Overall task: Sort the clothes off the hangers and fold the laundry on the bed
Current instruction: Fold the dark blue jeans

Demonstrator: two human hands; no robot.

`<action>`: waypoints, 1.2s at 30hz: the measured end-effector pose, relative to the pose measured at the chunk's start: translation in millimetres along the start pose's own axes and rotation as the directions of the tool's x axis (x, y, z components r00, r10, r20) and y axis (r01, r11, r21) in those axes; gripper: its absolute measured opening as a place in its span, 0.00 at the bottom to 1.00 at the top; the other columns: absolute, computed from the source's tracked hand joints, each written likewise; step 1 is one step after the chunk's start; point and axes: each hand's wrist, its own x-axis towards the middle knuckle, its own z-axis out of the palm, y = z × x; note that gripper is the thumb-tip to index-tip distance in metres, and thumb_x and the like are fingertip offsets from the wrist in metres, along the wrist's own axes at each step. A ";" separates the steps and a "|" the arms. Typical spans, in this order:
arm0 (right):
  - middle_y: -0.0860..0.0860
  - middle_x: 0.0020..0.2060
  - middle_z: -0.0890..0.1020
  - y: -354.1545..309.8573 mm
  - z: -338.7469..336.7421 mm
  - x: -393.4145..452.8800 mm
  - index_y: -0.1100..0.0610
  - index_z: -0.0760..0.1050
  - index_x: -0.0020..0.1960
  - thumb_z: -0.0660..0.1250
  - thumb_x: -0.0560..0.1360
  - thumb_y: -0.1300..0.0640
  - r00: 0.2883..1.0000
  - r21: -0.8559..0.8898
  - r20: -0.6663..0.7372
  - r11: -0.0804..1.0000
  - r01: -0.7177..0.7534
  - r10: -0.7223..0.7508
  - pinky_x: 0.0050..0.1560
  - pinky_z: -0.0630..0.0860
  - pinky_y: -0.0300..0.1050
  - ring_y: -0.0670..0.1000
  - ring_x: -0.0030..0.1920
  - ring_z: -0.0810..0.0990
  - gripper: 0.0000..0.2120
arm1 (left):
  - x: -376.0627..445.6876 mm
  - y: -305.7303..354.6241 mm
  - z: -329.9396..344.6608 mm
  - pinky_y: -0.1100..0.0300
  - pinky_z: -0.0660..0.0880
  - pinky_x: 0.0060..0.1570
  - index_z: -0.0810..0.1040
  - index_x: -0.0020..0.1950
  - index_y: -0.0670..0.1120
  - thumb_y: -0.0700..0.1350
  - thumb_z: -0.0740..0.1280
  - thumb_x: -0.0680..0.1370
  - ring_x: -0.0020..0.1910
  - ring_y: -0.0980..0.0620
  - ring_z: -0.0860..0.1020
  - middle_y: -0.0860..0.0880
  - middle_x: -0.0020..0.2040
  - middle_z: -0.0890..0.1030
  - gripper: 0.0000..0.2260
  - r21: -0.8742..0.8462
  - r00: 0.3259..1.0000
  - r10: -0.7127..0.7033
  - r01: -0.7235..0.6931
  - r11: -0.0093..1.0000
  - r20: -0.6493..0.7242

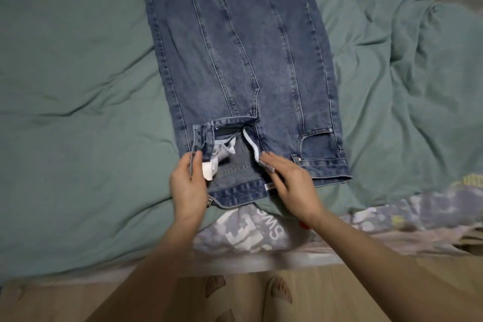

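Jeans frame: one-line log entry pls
jeans flat on bed, fly open | left hand pinches waistband | right hand flat on jeans

Single head-worn view, looking forward and steeply down, close over the bed (78,86) edge

A blue-grey printed cloth (251,235) at the near edge of the bed carries large white block letters, seen upside down and partly folded under. Only "SWS" can be made out, just beside the person's right wrist. The white tags (209,170) inside the jeans' (235,47) open waistband are too blurred to read.
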 end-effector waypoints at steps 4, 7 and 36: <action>0.49 0.75 0.59 12.9 12.3 -23.4 0.55 0.58 0.77 0.45 0.80 0.45 0.896 -0.269 0.420 0.923 0.274 -0.144 0.75 0.45 0.44 0.49 0.76 0.54 0.28 | -19.4 10.9 3.7 0.57 0.77 0.44 0.82 0.57 0.51 0.50 0.62 0.80 0.44 0.56 0.81 0.50 0.48 0.85 0.11 0.286 0.969 0.173 -0.219 0.933 0.179; 0.48 0.74 0.60 12.5 3.3 -19.1 0.57 0.63 0.75 0.52 0.80 0.53 0.894 -0.091 0.448 0.993 0.073 -0.024 0.74 0.45 0.37 0.48 0.76 0.56 0.23 | -38.5 -5.7 17.0 0.54 0.72 0.63 0.72 0.70 0.53 0.51 0.62 0.81 0.67 0.50 0.74 0.51 0.71 0.72 0.18 0.490 0.781 0.223 -0.557 0.670 0.583; 0.49 0.77 0.41 24.7 -9.7 1.0 0.51 0.41 0.78 0.38 0.74 0.38 0.795 -0.406 0.599 0.817 0.410 -0.101 0.72 0.33 0.42 0.48 0.77 0.43 0.36 | -27.2 -12.1 -6.2 0.53 0.61 0.68 0.71 0.71 0.45 0.60 0.48 0.80 0.69 0.47 0.71 0.47 0.69 0.74 0.29 0.603 0.691 0.147 -0.699 0.386 0.707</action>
